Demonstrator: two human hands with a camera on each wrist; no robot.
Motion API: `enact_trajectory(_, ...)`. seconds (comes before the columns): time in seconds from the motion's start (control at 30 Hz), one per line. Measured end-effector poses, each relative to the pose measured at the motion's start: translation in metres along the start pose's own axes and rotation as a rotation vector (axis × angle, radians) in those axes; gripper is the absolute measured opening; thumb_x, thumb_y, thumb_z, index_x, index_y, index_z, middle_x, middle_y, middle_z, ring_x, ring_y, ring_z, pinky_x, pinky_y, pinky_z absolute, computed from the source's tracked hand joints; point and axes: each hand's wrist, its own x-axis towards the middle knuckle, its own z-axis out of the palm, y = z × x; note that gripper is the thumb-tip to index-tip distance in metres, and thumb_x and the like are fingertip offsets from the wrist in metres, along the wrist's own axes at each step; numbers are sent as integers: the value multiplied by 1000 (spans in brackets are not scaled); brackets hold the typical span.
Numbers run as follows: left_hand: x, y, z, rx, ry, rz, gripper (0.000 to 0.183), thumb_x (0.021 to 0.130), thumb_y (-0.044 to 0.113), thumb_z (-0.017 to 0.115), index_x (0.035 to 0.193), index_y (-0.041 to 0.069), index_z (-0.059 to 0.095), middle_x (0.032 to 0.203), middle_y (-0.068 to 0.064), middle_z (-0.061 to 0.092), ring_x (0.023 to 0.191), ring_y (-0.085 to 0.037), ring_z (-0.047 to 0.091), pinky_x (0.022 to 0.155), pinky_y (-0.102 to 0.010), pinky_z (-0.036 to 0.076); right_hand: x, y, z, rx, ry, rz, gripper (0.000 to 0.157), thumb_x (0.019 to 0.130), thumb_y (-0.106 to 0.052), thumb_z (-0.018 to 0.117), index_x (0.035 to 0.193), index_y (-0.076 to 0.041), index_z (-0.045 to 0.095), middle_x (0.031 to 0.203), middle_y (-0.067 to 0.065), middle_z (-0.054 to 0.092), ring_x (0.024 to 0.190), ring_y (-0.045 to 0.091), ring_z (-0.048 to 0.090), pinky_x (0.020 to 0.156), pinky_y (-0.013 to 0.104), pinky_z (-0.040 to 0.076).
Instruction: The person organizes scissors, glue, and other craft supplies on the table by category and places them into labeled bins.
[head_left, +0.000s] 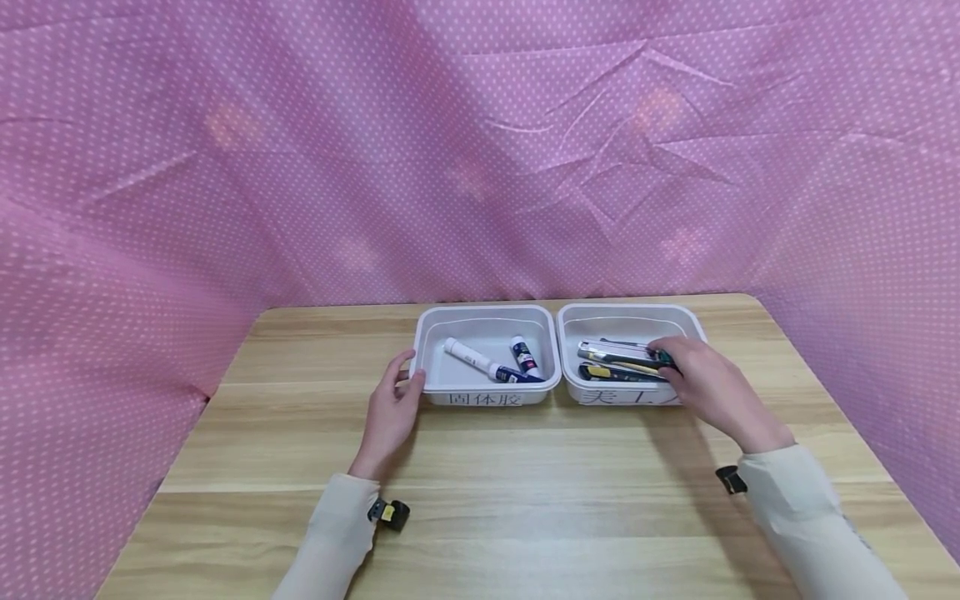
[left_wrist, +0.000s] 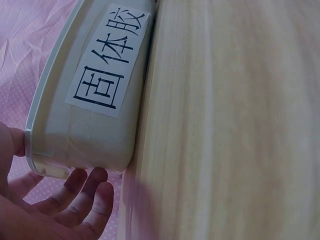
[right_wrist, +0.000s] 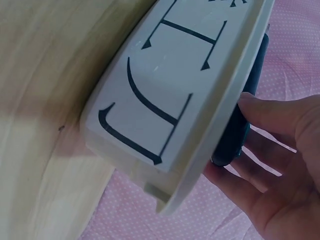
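Observation:
My left hand [head_left: 393, 408] holds the left front corner of a white plastic bin [head_left: 422, 333], thumb at the rim and fingers along the end wall. Inside lie glue sticks, a white one [head_left: 468, 355] and a blue-and-white one [head_left: 524, 357] among them. My right hand [head_left: 708, 385] reaches over the front right of a second white bin [head_left: 630, 312] and grips a utility knife by its dark handle [right_wrist: 235, 135], between thumb and fingers. A silver utility knife [head_left: 596, 352] and a black-and-yellow one [head_left: 611, 372] lie there, partly covered by the hand.
The bins stand side by side near the back edge of a wooden table [head_left: 517, 500]. Large Chinese characters mark the front labels [left_wrist: 107, 60]. Pink dotted cloth [head_left: 480, 167] hangs behind and along both sides.

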Motion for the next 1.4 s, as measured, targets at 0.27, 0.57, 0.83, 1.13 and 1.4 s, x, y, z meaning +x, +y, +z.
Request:
enact_trajectory(0.27,-1,0,0,0,-6,0,46,108,30,52,153,22,43,134,-18,60,121,-32,65,98,-46,58,0,2,6,-6,-15,12,30,90,4,69,120,2,66,122,23,67,114,41,63,94,61,52)
enact_trajectory(0.57,0,-2,1,9,-2,6,47,108,32,52,153,23,43,133,-18,61,119,-32,66,97,-46,58,1,2,6,-21,-26,15,29,90,3,68,119,2,67,120,23,67,112,40,63,92,60,53)
enact_trajectory(0.83,1,-2,2,7,-1,11,46,108,32,52,152,23,44,133,-18,61,119,-33,66,98,-46,58,1,2,5,-34,-56,44,33,91,4,68,124,2,66,122,22,68,114,40,64,90,60,54)
enact_trajectory(1.13,1,-2,2,13,-3,7,47,108,33,52,153,24,43,133,-17,61,120,-32,65,98,-47,58,-1,2,4,-47,-34,43,33,91,4,68,123,-2,67,121,18,69,109,40,67,84,60,56)
enact_trajectory(1.4,1,-1,4,29,14,19,47,108,33,51,153,22,44,133,-18,61,118,-33,65,97,-46,58,-8,-3,6,0,-9,25,27,94,5,62,120,-1,68,118,17,70,113,39,65,91,59,54)
